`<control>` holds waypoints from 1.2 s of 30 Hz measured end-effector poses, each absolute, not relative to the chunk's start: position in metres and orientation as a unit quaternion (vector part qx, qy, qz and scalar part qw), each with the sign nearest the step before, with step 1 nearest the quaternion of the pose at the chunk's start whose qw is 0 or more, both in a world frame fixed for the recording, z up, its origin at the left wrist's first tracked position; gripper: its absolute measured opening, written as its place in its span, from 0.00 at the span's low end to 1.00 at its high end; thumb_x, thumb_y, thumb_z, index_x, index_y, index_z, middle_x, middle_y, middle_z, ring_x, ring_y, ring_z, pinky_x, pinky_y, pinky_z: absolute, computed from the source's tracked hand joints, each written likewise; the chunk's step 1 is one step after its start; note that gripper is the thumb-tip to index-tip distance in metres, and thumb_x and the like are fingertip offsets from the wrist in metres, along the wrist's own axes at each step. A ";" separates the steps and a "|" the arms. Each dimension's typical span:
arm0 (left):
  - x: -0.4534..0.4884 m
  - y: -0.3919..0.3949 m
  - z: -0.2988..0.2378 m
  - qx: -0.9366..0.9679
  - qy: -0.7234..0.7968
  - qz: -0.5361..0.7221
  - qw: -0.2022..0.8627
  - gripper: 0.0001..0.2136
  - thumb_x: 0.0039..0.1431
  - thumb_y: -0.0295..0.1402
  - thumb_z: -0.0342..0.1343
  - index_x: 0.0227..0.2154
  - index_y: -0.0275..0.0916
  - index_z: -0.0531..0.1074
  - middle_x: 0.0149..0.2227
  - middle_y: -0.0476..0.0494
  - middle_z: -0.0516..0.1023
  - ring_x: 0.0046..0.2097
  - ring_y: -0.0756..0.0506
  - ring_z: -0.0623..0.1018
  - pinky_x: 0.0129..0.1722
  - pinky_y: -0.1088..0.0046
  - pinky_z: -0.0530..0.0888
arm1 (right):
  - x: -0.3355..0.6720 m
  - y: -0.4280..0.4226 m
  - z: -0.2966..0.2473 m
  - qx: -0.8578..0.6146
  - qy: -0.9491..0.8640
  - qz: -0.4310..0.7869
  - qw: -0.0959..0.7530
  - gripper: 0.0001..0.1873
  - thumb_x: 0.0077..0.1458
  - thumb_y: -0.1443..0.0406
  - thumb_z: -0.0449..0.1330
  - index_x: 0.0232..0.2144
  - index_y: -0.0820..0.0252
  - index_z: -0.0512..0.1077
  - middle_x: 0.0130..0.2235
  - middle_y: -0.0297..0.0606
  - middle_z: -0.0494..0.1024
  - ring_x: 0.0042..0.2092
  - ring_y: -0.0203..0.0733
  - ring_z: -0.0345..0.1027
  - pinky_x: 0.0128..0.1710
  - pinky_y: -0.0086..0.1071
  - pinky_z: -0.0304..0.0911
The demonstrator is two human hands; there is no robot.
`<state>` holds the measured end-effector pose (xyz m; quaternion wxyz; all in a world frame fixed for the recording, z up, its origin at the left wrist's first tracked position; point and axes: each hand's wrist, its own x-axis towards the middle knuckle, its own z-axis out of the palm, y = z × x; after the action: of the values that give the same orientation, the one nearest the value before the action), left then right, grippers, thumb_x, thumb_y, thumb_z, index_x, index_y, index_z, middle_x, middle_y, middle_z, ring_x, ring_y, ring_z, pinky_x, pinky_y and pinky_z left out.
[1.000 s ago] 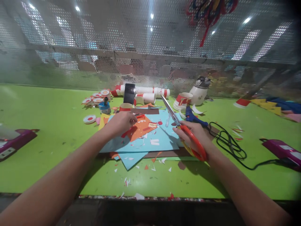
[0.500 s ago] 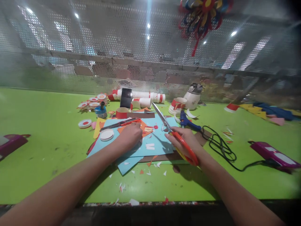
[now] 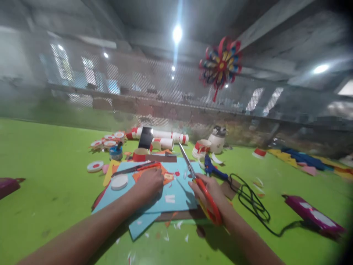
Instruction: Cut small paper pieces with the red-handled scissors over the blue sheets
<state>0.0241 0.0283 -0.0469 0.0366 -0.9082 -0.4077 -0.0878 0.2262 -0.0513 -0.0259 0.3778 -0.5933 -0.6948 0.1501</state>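
My right hand (image 3: 211,187) grips a pair of scissors (image 3: 205,197) by its orange-red handles. The metal blades lie close together and point up and away over light blue paper (image 3: 180,200). My left hand (image 3: 150,184) rests on the paper with its fingers curled closed; whatever they may hold is hidden. Just beyond it lie an orange paper piece (image 3: 140,176) and a long dark tool with a red part (image 3: 132,169). Between the hands are a small cream-and-red piece (image 3: 169,176), a red scrap (image 3: 177,173) and white strips (image 3: 170,199). A white disc (image 3: 119,182) sits beside my left forearm.
A blue glue gun (image 3: 213,168) and black cord (image 3: 252,206) lie right, near a purple power strip (image 3: 314,217). Behind are a phone-like black slab (image 3: 146,137), white-and-red tubes (image 3: 165,144), a white bottle (image 3: 217,140), a blue jar (image 3: 116,152) and paper discs (image 3: 109,144).
The view has tilted upward, so the table sits lower in the picture and more ceiling shows. Both hands keep about the same places over the paper, the scissors still in the right one.
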 end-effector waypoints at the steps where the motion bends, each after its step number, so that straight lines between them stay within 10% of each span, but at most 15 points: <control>1: 0.023 0.027 -0.044 -0.903 -0.416 -0.101 0.042 0.08 0.48 0.22 0.48 0.28 0.32 0.72 0.33 0.31 0.75 0.34 0.40 0.73 0.32 0.65 0.66 | 0.227 -0.051 -0.026 -0.584 -0.695 0.139 0.396 0.07 0.55 0.65 0.59 0.33 0.64 0.74 0.21 0.30 0.71 0.22 0.36 0.66 0.19 0.28 0.62; 9: 0.002 0.015 -0.021 -0.890 -0.422 -0.173 -0.003 0.11 0.49 0.21 0.46 0.34 0.40 0.65 0.36 0.40 0.75 0.35 0.43 0.72 0.32 0.70 0.64 | 0.232 -0.040 -0.032 -0.511 -0.675 0.120 0.519 0.19 0.49 0.62 0.57 0.43 0.63 0.75 0.24 0.35 0.75 0.24 0.41 0.68 0.24 0.31 0.65; 16: 0.003 0.001 -0.020 -0.911 -0.365 -0.167 -0.091 0.11 0.48 0.21 0.45 0.32 0.40 0.67 0.30 0.41 0.76 0.29 0.45 0.71 0.26 0.71 0.60 | 0.207 -0.044 -0.015 -0.495 -0.711 0.122 0.483 0.14 0.53 0.55 0.55 0.32 0.58 0.75 0.20 0.32 0.71 0.22 0.40 0.66 0.21 0.31 0.61; 31: 0.025 -0.020 -0.002 -0.664 -0.261 -0.334 -0.616 0.02 0.44 0.28 0.54 0.22 0.35 0.68 0.16 0.49 0.71 0.16 0.53 0.67 0.18 0.77 0.65 | 0.178 -0.061 -0.007 -0.443 -0.708 0.132 0.534 0.13 0.48 0.63 0.59 0.38 0.55 0.76 0.23 0.30 0.76 0.23 0.37 0.70 0.24 0.26 0.68; 36: 0.026 -0.018 -0.010 -0.545 -0.204 -0.391 -0.713 0.15 0.43 0.39 0.64 0.26 0.36 0.66 0.20 0.44 0.76 0.20 0.50 0.73 0.19 0.77 0.64 | 0.179 -0.065 0.001 -0.474 -0.684 0.136 0.537 0.13 0.48 0.65 0.61 0.40 0.57 0.74 0.29 0.34 0.80 0.29 0.41 0.75 0.29 0.26 0.71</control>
<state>0.0257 -0.0180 -0.0101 -0.7133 -0.5446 -0.2037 -0.3912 0.1787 -0.0654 0.0009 0.5370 -0.4742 -0.6842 0.1365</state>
